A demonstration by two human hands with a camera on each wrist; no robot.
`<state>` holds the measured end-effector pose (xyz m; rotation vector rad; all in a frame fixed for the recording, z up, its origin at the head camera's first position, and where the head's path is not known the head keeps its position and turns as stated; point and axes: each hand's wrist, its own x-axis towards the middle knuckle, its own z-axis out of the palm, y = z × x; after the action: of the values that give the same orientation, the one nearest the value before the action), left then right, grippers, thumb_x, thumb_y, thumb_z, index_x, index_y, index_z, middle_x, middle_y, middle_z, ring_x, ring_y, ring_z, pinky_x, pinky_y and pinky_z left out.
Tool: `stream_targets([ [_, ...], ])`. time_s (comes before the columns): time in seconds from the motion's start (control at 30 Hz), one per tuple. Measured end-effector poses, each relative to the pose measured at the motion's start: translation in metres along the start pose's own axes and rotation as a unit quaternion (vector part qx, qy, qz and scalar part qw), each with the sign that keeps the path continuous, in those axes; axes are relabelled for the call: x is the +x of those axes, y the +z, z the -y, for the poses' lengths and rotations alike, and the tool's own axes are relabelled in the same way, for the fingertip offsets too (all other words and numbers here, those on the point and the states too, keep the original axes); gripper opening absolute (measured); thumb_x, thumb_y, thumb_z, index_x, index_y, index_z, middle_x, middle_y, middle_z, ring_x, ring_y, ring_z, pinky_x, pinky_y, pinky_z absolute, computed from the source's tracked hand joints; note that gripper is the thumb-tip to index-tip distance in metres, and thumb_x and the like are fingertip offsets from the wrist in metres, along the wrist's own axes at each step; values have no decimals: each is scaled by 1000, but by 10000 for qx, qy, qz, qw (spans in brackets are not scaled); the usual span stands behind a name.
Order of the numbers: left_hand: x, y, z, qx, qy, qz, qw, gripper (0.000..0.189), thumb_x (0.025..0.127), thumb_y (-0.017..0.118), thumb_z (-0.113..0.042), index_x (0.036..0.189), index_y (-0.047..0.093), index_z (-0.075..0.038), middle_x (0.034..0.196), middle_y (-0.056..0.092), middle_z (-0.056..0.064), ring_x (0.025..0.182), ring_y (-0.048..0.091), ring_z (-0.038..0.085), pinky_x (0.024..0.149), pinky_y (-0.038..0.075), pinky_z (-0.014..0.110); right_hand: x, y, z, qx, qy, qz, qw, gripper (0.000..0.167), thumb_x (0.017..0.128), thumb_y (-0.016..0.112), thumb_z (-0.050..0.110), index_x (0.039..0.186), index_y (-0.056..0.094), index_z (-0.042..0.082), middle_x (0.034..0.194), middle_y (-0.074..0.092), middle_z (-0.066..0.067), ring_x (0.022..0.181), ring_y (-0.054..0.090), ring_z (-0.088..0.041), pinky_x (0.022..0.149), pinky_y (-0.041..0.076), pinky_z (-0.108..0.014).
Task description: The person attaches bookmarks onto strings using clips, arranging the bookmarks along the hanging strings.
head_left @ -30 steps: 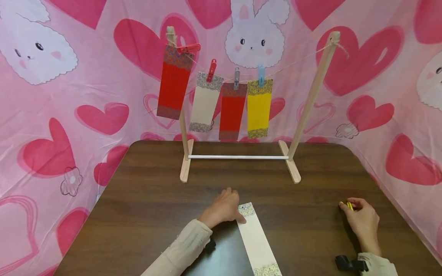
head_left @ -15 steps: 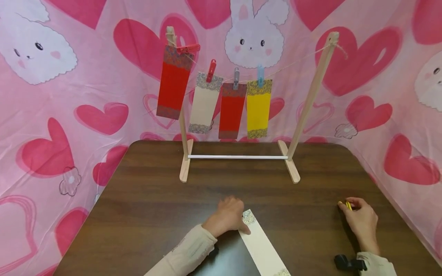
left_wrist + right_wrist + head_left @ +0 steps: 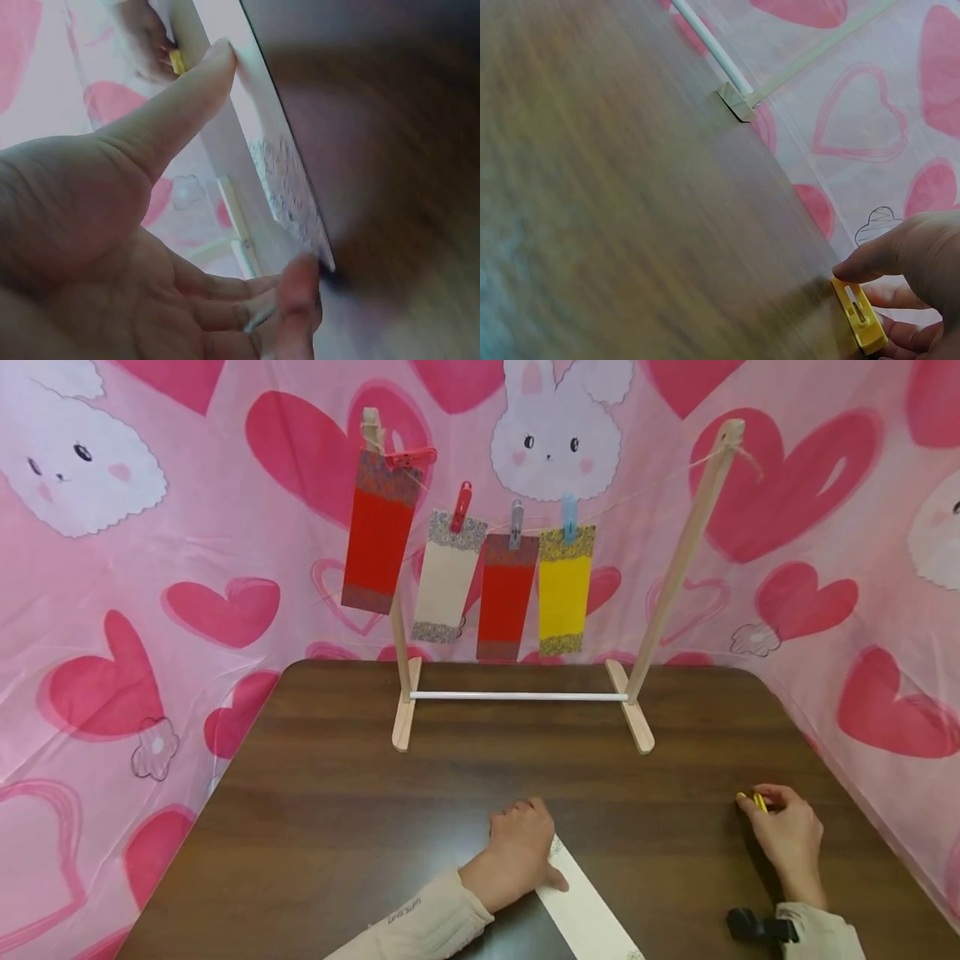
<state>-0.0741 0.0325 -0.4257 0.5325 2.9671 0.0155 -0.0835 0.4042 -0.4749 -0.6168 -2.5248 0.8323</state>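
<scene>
A long cream paper card (image 3: 588, 906) with a lace print at its ends lies on the table. At its far end is my left hand (image 3: 519, 852), covering most of the lace print in the head view. The left wrist view shows the thumb (image 3: 184, 101) straight along the card's side and the fingertips (image 3: 300, 289) curled at its end. At the right, my right hand (image 3: 787, 843) pinches a yellow clothespin (image 3: 860, 316) between thumb and fingers, just over the tabletop.
Beyond the hands, a wooden stand with a white crossbar (image 3: 517, 696) carries a string. Red clothespin (image 3: 462, 507), grey clothespin (image 3: 516, 524) and blue clothespin (image 3: 570, 520) hold cards there. A red card (image 3: 381, 531) hangs at the left post.
My left hand and the cream card have slid toward me and to the right, the card turning slightly. My right hand stays put with the yellow clothespin.
</scene>
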Motion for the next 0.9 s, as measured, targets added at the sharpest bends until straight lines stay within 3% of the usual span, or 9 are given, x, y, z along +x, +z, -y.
stream_targets([
  [0.17,-3,0,0,-466,192,14,9987,85,43,93,-65,91,58,-4,81,59,11,76,61,23,57,52,38,2,-1,1,-63,39,60,10000,32,85,75,17,105,67,-6,96,67,-26,63,28,19,79,35,-45],
  [0.33,-1,-1,4,-1001,536,385,9928,87,49,95,-57,105,53,-5,89,55,9,84,56,23,63,51,37,-1,-1,0,-84,-8,68,9999,32,86,75,18,106,67,-6,97,67,-27,65,29,19,80,36,-47],
  [0.47,2,-4,6,-1816,762,526,9790,89,60,96,-40,125,46,-5,85,63,5,78,63,22,64,52,34,-7,-1,-3,-103,-24,90,9999,31,86,75,17,105,67,-5,95,68,-26,65,30,19,80,36,-49],
  [0.53,4,-8,11,-2323,868,560,9671,80,65,94,-30,126,46,-8,81,63,1,74,62,19,63,50,32,-9,0,-3,-32,-79,57,9999,30,87,74,17,106,67,-5,95,68,-26,64,30,21,80,36,-49],
  [0.63,7,-16,20,-2959,1166,536,9466,60,72,90,-20,115,49,-14,75,58,-1,75,56,16,64,46,28,-10,0,-2,69,-265,-26,9996,26,90,70,16,109,68,-2,97,69,-27,63,30,23,79,35,-48],
  [0.77,13,-26,31,-3658,1483,260,9185,48,76,86,-9,110,53,-21,83,61,-4,78,51,12,65,44,25,-9,0,0,170,-612,-169,9978,18,95,65,13,108,71,1,94,70,-26,64,33,26,76,34,-43],
  [0.83,16,-30,35,-4059,1542,74,9008,49,77,83,-4,113,56,-22,88,62,-4,75,52,10,64,46,24,-7,-1,2,184,-731,-249,9968,16,95,64,11,103,72,0,89,71,-24,65,34,24,73,35,-41],
  [0.9,20,-35,39,-4642,1572,0,8717,49,79,81,2,116,57,-19,91,63,-2,68,56,8,60,53,26,-6,-3,4,198,-755,-326,9964,15,95,64,12,100,73,0,85,70,-21,65,35,22,70,34,-38],
])
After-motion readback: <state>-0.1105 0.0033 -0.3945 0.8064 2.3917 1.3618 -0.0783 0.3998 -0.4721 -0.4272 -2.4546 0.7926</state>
